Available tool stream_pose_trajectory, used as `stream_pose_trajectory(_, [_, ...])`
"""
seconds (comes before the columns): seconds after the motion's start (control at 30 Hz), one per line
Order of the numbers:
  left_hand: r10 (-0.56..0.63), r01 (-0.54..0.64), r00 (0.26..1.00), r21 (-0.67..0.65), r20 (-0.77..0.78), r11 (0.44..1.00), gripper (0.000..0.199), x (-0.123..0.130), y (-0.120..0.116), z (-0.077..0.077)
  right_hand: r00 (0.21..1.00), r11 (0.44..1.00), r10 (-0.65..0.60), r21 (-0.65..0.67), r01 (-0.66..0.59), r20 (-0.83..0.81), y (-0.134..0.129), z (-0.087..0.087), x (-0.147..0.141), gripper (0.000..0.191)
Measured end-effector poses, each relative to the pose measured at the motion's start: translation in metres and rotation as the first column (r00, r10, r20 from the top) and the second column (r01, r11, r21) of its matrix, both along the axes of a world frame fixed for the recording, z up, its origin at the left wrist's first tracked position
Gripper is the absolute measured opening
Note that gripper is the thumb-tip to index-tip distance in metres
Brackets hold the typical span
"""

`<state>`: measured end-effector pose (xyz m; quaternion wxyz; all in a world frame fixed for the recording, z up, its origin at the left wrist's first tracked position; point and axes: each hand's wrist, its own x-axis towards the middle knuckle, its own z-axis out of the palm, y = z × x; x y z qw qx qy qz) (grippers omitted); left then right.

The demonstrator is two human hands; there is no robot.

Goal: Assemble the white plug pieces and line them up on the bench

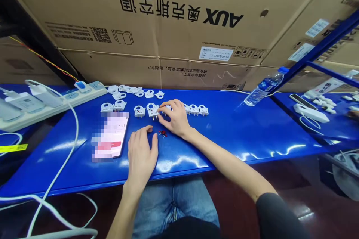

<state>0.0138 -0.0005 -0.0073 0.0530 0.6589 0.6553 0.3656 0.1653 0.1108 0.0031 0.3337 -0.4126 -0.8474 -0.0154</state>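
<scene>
My right hand (176, 117) reaches to the row of white two-pin plugs, its thumb and index finger closed at the right edge of a white plug (152, 109). That plug has a ring-shaped top and its pins point toward me. Several similar plugs stick out to the right of my hand, some partly hidden by it. A single white plug (139, 111) lies just to the left. My left hand (142, 153) rests over the table's front part, fingers curved and thumb apart, holding nothing. Between both hands lies a little pile of small red parts (163, 133) with metal legs.
A phone (112, 136) with a lit screen lies left of my left hand. Behind are loose white plug housings (149, 93). A power strip (97, 89) with chargers and a white cable (73, 138) occupy the left. A water bottle (265, 86) leans at right; cardboard boxes (179, 41) stand behind.
</scene>
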Motion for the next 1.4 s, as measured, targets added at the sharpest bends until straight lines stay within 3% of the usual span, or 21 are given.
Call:
stream_pose_trajectory(0.17, [0.02, -0.021, 0.996, 0.006, 0.084, 1.0, 0.031, -0.002, -0.002, -0.002, 0.991, 0.985, 0.129, 0.107, -0.133, 0.039, -0.011, -0.005, 0.027, 0.019])
stream_pose_trajectory(0.37, [0.024, -0.024, 0.998, -0.003, 0.056, 1.0, 0.031, -0.004, 0.0, -0.004, 0.951, 0.97, 0.224, 0.04, -0.238, 0.213, -0.011, -0.002, 0.042, 0.022])
stream_pose_trajectory(0.5, [0.024, -0.023, 0.997, -0.004, 0.07, 1.0, 0.029, -0.004, -0.001, -0.002, 0.928, 0.938, 0.312, 0.092, -0.335, 0.203, -0.012, -0.002, 0.042, 0.019])
stream_pose_trajectory(0.93, [0.062, -0.059, 0.992, -0.03, 0.107, 0.998, 0.025, -0.001, 0.0, 0.006, 0.921, 0.876, 0.323, 0.301, -0.378, 0.217, -0.009, -0.005, 0.04, 0.014])
stream_pose_trajectory(1.03, [0.052, -0.053, 0.992, 0.009, 0.116, 0.999, 0.022, 0.001, -0.001, 0.008, 0.933, 0.877, 0.303, 0.326, -0.353, 0.196, -0.008, -0.006, 0.04, 0.015])
stream_pose_trajectory(1.13, [0.065, -0.071, 0.99, 0.047, 0.121, 0.996, 0.02, 0.002, -0.001, 0.008, 0.959, 0.917, 0.246, 0.287, -0.278, 0.142, -0.008, -0.005, 0.038, 0.017])
stream_pose_trajectory(1.27, [0.057, -0.057, 0.998, 0.014, 0.038, 0.998, 0.022, 0.002, -0.002, 0.004, 0.996, 0.987, 0.089, 0.132, -0.092, 0.023, -0.005, -0.001, 0.028, 0.019])
stream_pose_trajectory(1.4, [0.026, -0.026, 0.999, -0.002, -0.042, 1.0, 0.023, 0.002, -0.004, 0.002, 1.0, 1.0, -0.006, -0.006, 0.007, 0.025, 0.007, 0.003, 0.01, 0.021])
